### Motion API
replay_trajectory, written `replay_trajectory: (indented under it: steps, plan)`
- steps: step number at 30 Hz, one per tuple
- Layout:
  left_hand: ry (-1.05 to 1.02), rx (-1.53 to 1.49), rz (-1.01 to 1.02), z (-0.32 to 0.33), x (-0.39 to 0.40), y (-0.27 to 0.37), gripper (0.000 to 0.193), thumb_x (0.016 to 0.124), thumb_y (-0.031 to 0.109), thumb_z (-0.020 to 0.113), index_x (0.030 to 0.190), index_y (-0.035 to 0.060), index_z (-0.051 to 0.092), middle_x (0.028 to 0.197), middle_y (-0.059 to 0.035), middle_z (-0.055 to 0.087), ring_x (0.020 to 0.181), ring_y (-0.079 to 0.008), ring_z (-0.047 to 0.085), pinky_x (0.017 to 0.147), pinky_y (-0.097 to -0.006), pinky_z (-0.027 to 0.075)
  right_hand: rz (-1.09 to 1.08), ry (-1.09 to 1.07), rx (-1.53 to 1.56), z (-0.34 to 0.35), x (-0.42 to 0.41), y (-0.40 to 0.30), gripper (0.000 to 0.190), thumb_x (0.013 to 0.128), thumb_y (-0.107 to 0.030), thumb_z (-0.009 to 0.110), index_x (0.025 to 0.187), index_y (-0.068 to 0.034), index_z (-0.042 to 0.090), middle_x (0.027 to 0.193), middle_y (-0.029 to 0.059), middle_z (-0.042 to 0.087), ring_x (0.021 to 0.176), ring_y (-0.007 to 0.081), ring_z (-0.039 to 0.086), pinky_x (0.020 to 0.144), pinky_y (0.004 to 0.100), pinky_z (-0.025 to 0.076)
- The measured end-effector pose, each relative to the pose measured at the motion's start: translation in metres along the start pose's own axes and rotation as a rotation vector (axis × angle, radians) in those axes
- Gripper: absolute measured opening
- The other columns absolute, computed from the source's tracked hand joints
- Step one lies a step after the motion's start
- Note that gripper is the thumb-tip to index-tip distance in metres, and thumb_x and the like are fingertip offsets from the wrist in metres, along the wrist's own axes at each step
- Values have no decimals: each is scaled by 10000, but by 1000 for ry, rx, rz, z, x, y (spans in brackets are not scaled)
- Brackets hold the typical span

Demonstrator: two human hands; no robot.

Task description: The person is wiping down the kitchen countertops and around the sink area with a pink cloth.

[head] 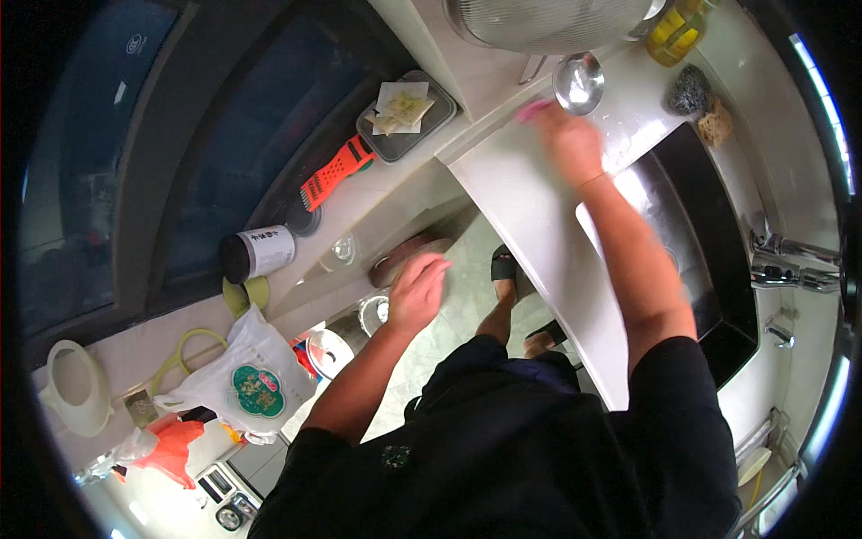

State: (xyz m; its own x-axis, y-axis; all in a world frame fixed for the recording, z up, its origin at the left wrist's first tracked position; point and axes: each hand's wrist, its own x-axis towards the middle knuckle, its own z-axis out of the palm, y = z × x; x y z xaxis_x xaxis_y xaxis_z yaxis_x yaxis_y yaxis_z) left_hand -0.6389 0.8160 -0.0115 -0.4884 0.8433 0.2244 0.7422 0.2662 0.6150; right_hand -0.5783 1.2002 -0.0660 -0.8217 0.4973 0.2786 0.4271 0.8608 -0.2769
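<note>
My right hand (569, 138) is blurred above the white countertop (512, 168), near its far corner. At its fingers is a pink thing (534, 110), too blurred to name, which the hand seems to hold. Just beyond the hand lies a shiny metal ladle or small bowl (578, 83), below a large wire-mesh strainer (552, 23). My left hand (417, 293) hangs over the floor by the window ledge, fingers loosely together and slightly bent, with nothing visible in it. Nearest to it on the left are a clear glass (374, 313) and a dark jar with a white label (269, 250).
Right: a black sink (680, 222) with a chrome faucet (794, 263), a steel scourer (688, 90), a brown sponge (715, 122) and an oil bottle (679, 34). Left, on the ledge: an orange grater (337, 174), a lidded container (434, 118) and a white plastic bag (249, 384).
</note>
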Motion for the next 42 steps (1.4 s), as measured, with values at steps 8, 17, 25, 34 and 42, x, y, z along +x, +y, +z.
replay_trajectory:
  steps: [8, 17, 25, 34, 42]
  plan:
    - [30, 46, -138, 2, -31, -3, 223, 921, 17, 678, 1136, 39, 734, 1158, -121, 680, 1065, -308, 658, 919, -391, 535, 438, 192, 25, -15, 6, 7, 332, 980, -162, 531, 1255, 15, 583, 1114, 194, 649, 1009, 384, 664, 814, 519, 574]
    - [212, -56, 18, 49, 126, 9, 253, 965, 99, 686, 1205, 21, 709, 1213, -147, 673, 1126, -333, 640, 977, -424, 506, -153, 45, 156, -50, -129, -126, 425, 812, -177, 679, 1208, -27, 638, 916, 67, 623, 834, 237, 649, 598, 354, 561]
    - [159, 138, 350, 98, 187, 3, 292, 932, 46, 672, 1223, 39, 699, 1238, -156, 656, 1102, -349, 625, 972, -439, 505, -28, 275, 91, -44, -74, 5, 200, 841, -207, 730, 1008, -115, 667, 947, 86, 654, 798, 300, 667, 667, 424, 574]
    - [106, 92, 314, 101, 189, -10, 354, 920, -14, 588, 1266, 13, 659, 1264, -180, 662, 1164, -383, 618, 1021, -464, 492, 476, 178, -3, -51, -28, 68, 415, 892, -159, 649, 1304, -104, 626, 1089, 162, 682, 977, 382, 673, 743, 533, 571]
    - [64, 121, 257, 99, 188, -7, 388, 908, -22, 565, 1290, -8, 633, 1252, -191, 665, 1163, -390, 623, 1020, -479, 483, -17, 82, 283, -37, -22, -11, 177, 882, -172, 628, 1003, -46, 658, 1216, 166, 661, 960, 338, 675, 832, 458, 588]
